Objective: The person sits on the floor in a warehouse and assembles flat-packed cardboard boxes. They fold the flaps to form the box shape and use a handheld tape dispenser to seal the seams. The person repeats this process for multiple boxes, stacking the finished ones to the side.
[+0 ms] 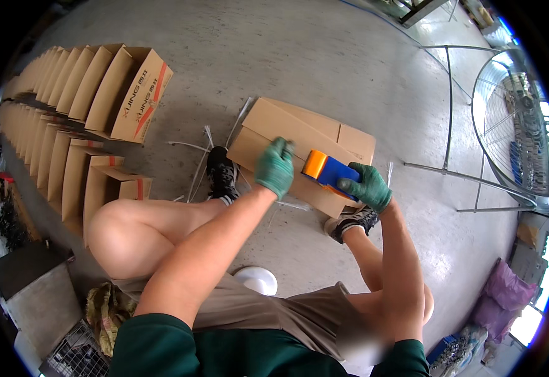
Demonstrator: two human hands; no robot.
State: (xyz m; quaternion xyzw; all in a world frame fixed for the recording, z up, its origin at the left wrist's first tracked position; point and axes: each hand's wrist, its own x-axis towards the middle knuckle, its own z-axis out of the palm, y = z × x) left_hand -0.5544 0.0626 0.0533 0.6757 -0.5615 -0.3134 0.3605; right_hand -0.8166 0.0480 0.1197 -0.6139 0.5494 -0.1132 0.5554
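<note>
A flattish brown cardboard box (268,123) lies on the floor between my feet, with its flaps uppermost. In my right hand (370,187), in a green glove, is a blue tape dispenser (337,174) with an orange roll at its far end, over the right part of the box. My left hand (275,168), gloved too, is over the box's left part with its fingers curled together. Whether it touches the cardboard or pinches something small is hidden and slightly blurred.
Two long rows of open cardboard boxes (137,94) stand at the left. White strap pieces (193,146) lie around my left shoe (221,173). A large metal fan (516,125) on a tubular stand is at the right. A round white stool top (257,280) shows below me.
</note>
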